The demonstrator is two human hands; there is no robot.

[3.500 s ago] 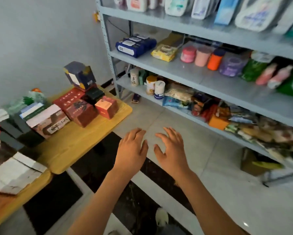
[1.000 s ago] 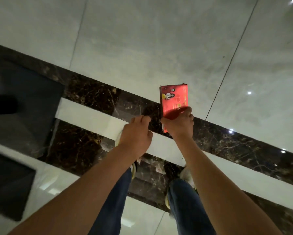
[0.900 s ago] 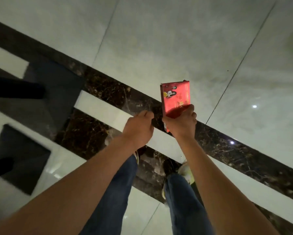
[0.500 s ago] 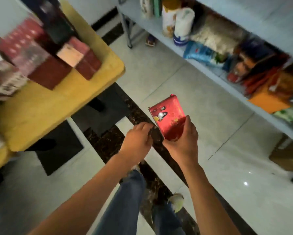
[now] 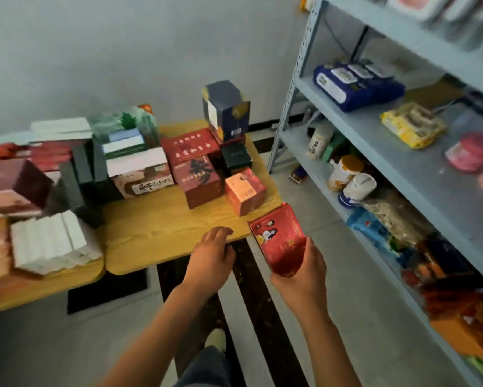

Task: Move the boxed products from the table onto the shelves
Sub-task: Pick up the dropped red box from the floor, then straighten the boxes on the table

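Observation:
My right hand (image 5: 301, 277) grips a flat red box (image 5: 278, 238) with a small picture on its face, held tilted just off the near right corner of the yellow wooden table (image 5: 162, 227). My left hand (image 5: 211, 256) hovers beside it over the table's front edge, fingers loosely bent, holding nothing. Several boxed products stand on the table, among them a pink-orange box (image 5: 244, 191), a dark red box (image 5: 200, 178) and a tall navy box (image 5: 226, 110). The grey metal shelves (image 5: 419, 169) rise at the right.
The shelves carry blue wipe packs (image 5: 355, 85), a yellow packet (image 5: 412, 125), pink tubs, jars and snack bags. White and dark boxes crowd the table's left side. Pale tiled floor with a dark marble stripe (image 5: 251, 289) runs between table and shelves.
A second ago the view faced the floor, my right hand gripping the red box. The view has risen to the table and shelves. My left hand has drifted away from the box.

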